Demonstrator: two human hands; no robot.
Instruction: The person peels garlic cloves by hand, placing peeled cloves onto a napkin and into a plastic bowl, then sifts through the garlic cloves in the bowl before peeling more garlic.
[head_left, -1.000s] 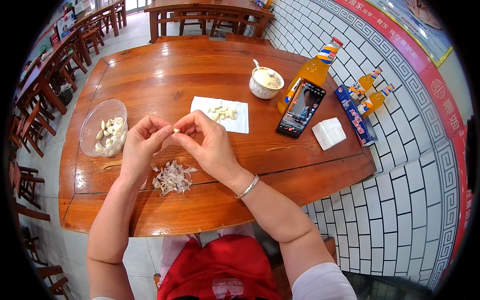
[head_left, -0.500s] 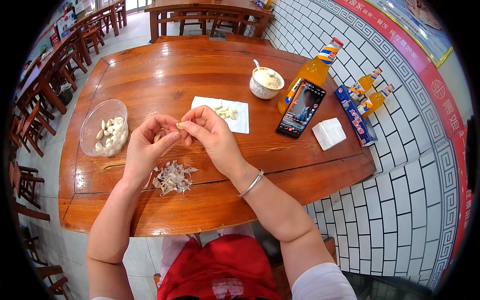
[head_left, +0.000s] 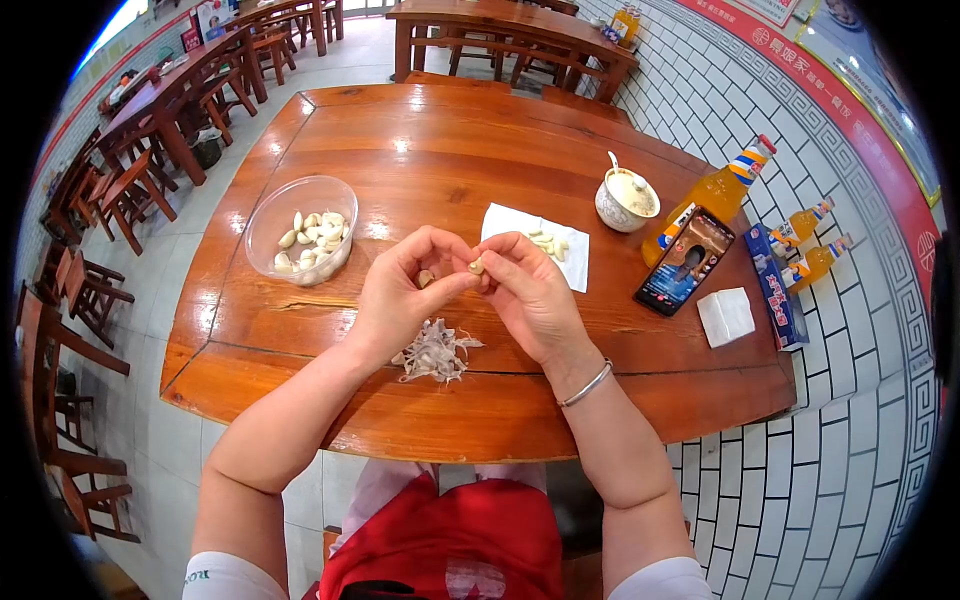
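Observation:
My left hand [head_left: 405, 290] is closed, with a garlic clove [head_left: 425, 278] tucked in its curled fingers. Its thumb and forefinger meet those of my right hand [head_left: 530, 290] around another small garlic clove [head_left: 476, 266]. My right hand pinches that clove. Below the hands lies a pile of garlic skins [head_left: 438, 352], partly covered by my left wrist. Beyond my right hand, several peeled cloves [head_left: 550, 243] rest on a white paper napkin [head_left: 572, 272]. To the left stands a clear plastic bowl [head_left: 262, 225] holding several cloves.
At the right of the wooden table [head_left: 420, 130] are a lidded jar with a spoon [head_left: 627, 200], an orange bottle [head_left: 722, 190], an upright phone [head_left: 686, 262], a white tissue stack [head_left: 726, 317] and a blue box [head_left: 775, 290] by the tiled wall. Other tables and stools stand behind.
The view has turned left, shifting the scene rightward. Both hands stay close together above the skins, and the pinched clove has changed its angle between the fingertips.

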